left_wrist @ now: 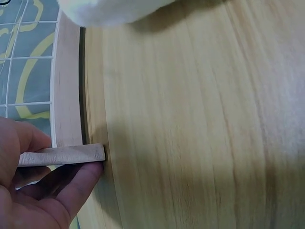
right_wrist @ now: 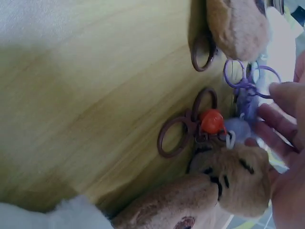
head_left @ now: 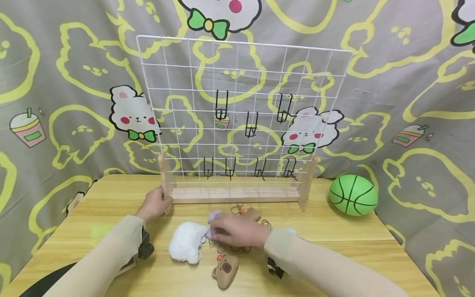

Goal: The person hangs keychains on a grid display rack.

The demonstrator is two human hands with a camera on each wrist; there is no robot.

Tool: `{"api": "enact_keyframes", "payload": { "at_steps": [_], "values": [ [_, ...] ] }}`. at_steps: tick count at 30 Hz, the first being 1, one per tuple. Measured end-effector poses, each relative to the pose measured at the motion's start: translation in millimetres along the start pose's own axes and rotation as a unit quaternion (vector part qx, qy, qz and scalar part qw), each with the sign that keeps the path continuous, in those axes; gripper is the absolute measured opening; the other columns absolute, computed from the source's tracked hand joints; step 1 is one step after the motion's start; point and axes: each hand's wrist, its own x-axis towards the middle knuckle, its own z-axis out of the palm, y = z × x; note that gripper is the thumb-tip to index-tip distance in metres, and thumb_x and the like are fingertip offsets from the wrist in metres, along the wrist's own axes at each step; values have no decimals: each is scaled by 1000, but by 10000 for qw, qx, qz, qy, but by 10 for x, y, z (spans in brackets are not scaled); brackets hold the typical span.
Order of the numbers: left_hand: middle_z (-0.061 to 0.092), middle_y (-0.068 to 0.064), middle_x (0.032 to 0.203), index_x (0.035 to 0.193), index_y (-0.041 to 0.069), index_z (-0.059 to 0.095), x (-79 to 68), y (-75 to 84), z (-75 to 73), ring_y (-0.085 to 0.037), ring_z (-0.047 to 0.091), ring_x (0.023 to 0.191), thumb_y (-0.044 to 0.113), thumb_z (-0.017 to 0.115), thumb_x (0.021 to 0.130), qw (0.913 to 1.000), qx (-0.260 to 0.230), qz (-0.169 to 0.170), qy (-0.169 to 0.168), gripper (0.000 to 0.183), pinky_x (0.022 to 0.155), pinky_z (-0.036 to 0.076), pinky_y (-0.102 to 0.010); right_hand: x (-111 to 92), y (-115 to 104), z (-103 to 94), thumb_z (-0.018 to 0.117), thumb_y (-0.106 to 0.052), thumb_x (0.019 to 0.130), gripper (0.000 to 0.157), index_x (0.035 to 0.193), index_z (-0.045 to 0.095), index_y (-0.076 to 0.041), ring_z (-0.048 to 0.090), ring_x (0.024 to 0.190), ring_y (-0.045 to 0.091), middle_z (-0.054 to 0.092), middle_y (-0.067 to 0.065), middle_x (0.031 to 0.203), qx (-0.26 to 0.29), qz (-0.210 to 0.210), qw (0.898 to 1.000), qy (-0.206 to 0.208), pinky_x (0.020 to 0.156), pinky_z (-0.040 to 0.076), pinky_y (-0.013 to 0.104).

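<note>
My left hand [head_left: 154, 204] grips the wooden side foot [left_wrist: 71, 155] of a rack, thumb on one face and fingers on the other. The rack carries a white wire grid [head_left: 237, 74] with several black hooks [head_left: 251, 124]. My right hand [head_left: 237, 229] is low over a cluster of plush keychains. Its thumb and fingertips pinch a purple ring [right_wrist: 269, 95] of a purple plush keychain [head_left: 214, 215], partly hidden by the hand. Close by lie a white plush [head_left: 187, 242], a brown bear plush keychain [head_left: 225, 270] and another brown plush [head_left: 253, 214]. Brown rings and a red bead [right_wrist: 212, 120] show beside them.
A green ball with black lines [head_left: 353, 195] sits at the table's back right. The wooden table [head_left: 334, 251] meets a grey patterned cloth [head_left: 419, 82] behind the rack. A dark curved object [head_left: 48, 280] lies at the front left, partly behind the left sleeve.
</note>
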Motion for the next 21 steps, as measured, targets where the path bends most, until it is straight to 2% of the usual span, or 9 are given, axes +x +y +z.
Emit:
{"api": "enact_keyframes", "payload": {
  "at_steps": [3,5,8,12,16,21],
  "values": [
    [57,-42,137,149,-16,41,5,10,3,-31,66,94,7,50,98,10000,63,-22,32,57,71,54,-34,-26,30,-50,58,-19,106,8,102,62,-14,54,86,-1,67,-2,96,718,97,9974,65,86,50,14],
    [57,-43,136,150,-16,40,7,6,5,-31,66,92,7,50,98,10000,49,-43,10,57,69,54,-34,-42,48,-74,53,-20,108,9,105,59,-13,59,85,1,71,3,99,1297,272,9911,145,83,53,16],
    [57,-43,135,150,-16,40,5,1,9,-28,64,86,6,50,98,10000,-10,-58,-1,57,65,52,-32,-65,62,-98,50,-21,110,10,108,55,-12,71,93,11,76,12,110,2189,604,9734,319,82,56,19],
    [56,-44,136,151,-16,38,-4,2,13,-25,62,80,6,49,97,9999,-85,-71,-16,59,62,50,-32,-77,57,-130,47,-18,110,11,112,53,-9,73,116,25,74,16,127,3068,912,9458,542,91,57,22],
    [57,-43,135,152,-15,39,-15,16,13,-24,62,78,5,48,98,9999,-112,-76,-5,58,60,50,-31,-64,41,-197,42,-17,112,14,115,49,-5,72,120,29,74,19,127,3475,852,9308,746,102,56,27],
    [57,-43,135,150,-15,41,-30,45,10,-27,64,85,4,49,98,9999,-93,-29,40,56,65,52,-32,-47,11,-334,41,-16,112,15,116,48,-4,76,107,19,76,20,119,3623,714,9217,1191,101,56,26]
  ]
}}
